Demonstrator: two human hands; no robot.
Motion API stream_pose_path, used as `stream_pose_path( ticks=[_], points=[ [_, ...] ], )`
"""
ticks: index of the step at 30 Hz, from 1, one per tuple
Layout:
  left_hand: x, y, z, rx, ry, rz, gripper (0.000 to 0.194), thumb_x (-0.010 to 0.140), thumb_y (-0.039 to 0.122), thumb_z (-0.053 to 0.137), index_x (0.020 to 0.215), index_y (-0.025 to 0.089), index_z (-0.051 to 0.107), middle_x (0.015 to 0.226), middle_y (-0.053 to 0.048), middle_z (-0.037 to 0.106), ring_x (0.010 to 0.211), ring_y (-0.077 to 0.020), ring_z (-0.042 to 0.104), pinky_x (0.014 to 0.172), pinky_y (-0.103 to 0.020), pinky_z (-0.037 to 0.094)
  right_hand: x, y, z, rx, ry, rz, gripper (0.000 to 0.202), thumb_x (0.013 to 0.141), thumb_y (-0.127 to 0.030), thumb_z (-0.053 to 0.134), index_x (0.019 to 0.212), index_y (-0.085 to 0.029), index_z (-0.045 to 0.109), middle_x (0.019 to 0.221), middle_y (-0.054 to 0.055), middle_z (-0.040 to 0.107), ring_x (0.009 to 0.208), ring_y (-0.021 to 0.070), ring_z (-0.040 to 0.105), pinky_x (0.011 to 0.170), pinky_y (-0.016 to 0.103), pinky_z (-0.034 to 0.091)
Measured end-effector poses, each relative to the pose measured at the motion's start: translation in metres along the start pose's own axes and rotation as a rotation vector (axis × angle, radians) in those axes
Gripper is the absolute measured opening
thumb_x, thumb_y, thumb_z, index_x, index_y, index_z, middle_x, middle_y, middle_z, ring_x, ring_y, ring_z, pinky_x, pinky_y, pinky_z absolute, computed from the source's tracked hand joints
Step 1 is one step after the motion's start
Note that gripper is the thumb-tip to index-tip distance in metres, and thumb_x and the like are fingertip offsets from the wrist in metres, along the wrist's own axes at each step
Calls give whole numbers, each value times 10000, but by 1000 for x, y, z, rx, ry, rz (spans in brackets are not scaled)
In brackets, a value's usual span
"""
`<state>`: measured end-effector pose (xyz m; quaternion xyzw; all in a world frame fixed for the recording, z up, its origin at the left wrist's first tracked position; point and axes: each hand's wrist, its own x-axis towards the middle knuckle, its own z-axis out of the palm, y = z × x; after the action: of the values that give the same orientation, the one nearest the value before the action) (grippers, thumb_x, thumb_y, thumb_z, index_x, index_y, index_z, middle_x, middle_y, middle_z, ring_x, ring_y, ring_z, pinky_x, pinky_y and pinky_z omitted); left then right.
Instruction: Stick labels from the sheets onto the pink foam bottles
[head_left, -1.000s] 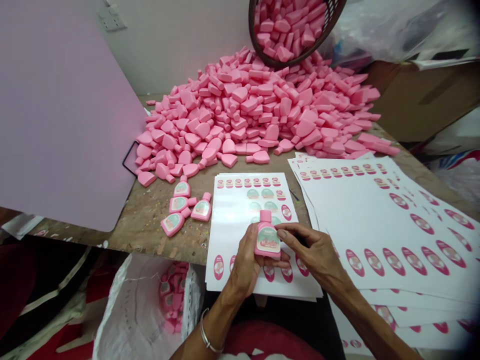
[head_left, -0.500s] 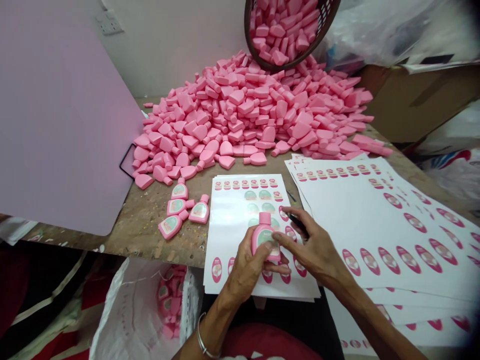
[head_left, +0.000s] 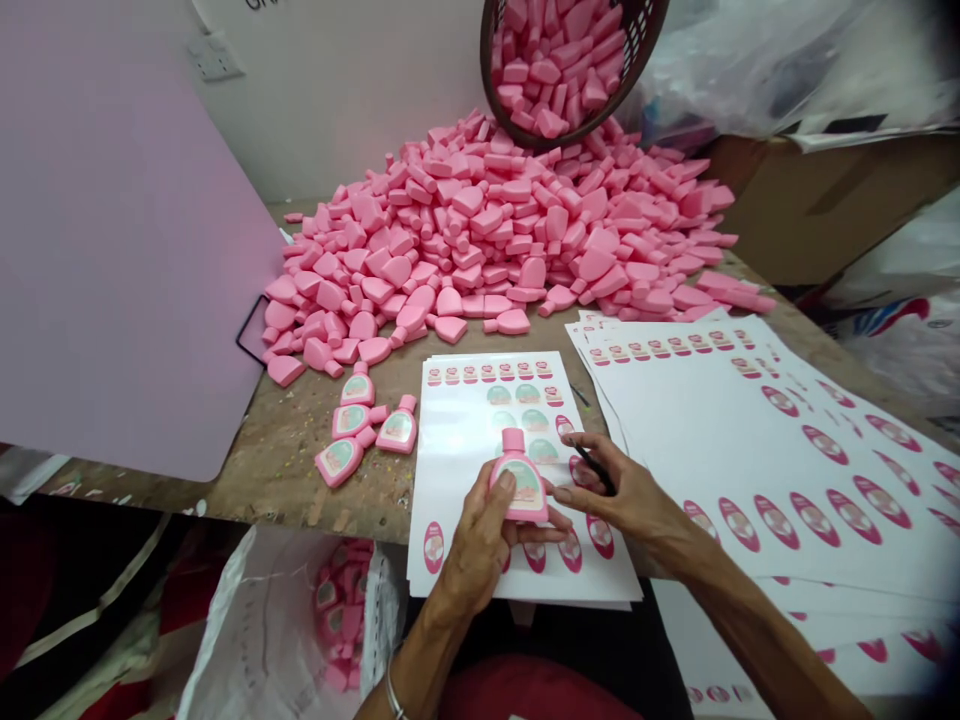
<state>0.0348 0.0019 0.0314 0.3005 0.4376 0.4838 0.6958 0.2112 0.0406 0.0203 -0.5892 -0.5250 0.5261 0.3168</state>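
My left hand [head_left: 484, 535] holds a pink bottle [head_left: 519, 480] upright, its cap away from me and a green label on its face, with the thumb on the label's left edge. Close by on the right, my right hand [head_left: 619, 500] grips a thin black tool [head_left: 595, 468]; its lower fingers reach to the bottle's right edge. Under both hands lies a sheet of stickers [head_left: 450, 450] with green, oval and small pink labels. Several labelled bottles [head_left: 396, 430] lie to the left of the sheet.
A big heap of unlabelled pink bottles [head_left: 480, 230] covers the back of the table [head_left: 262, 450], below a tipped brown basket [head_left: 491, 90]. More sticker sheets [head_left: 675, 420] spread at the right. A white sack [head_left: 247, 620] with bottles stands below the front edge.
The bottle in my left hand has shifted slightly left. My right fingers have drawn back from its label, which now shows more fully. The view has moved a little.
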Motion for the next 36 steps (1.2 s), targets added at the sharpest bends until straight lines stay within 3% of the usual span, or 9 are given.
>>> stream_pose_path(
  ticks=[6,11,16,18,20,23,26,32,36],
  points=[
    [20,21,-63,875,539,221,389,880,490,425,1051,181,587,876,-88,686,827,-255,644,756,-363,487,72,-29,-43,-465,109,-243,467,793,-566,550,1063,-188,594,1000,84,682,884,216,643,743,303,512],
    [43,41,-105,1253,746,377,361,904,365,382,1142,194,594,1139,-127,645,1110,-288,560,910,-412,440,179,-64,-31,-865,174,-402,387,822,-348,532,1168,-177,562,1124,104,660,993,234,614,811,310,452],
    [39,53,-113,1456,963,527,379,843,375,485,1104,121,591,1158,-182,565,1139,-351,485,923,-505,417,244,-88,-8,-991,89,-383,526,657,-307,686,1153,-167,579,1078,136,681,978,299,621,770,338,440],
    [35,55,-102,1384,917,692,354,853,359,479,1095,125,590,1163,-177,553,1142,-325,485,945,-486,411,249,-93,-6,-1011,62,-352,523,609,-354,729,1079,-161,608,1057,140,686,938,302,631,735,326,439],
    [36,53,-86,1189,759,732,294,875,346,463,1044,149,603,1093,-141,593,1049,-266,549,904,-423,456,239,-93,-5,-1017,58,-329,517,605,-433,731,1025,-155,612,1041,145,687,917,299,632,708,317,434],
    [45,41,-55,805,474,498,299,879,390,479,1034,162,596,1057,-113,622,909,-208,607,751,-329,524,193,-82,5,-1008,76,-309,513,663,-565,654,978,-165,592,972,129,694,864,271,635,665,305,425],
    [55,24,-26,479,276,304,415,877,446,489,1189,176,529,1156,-112,604,1021,-207,596,827,-313,514,122,-62,24,-870,83,-310,491,680,-586,634,970,-198,558,892,74,695,757,210,635,625,284,428],
    [48,8,-9,326,387,216,416,853,508,503,1081,168,582,1036,-95,641,963,-201,619,804,-281,523,35,-30,24,-397,-82,-315,353,801,-499,560,1013,-217,543,869,31,660,700,153,605,607,271,448],
    [27,7,-25,226,285,111,409,812,508,561,1016,154,572,938,-86,647,718,-165,650,592,-268,553,19,-8,9,-487,93,-363,223,928,-393,390,934,-217,527,739,13,626,629,149,559,602,289,418]
  ],
)
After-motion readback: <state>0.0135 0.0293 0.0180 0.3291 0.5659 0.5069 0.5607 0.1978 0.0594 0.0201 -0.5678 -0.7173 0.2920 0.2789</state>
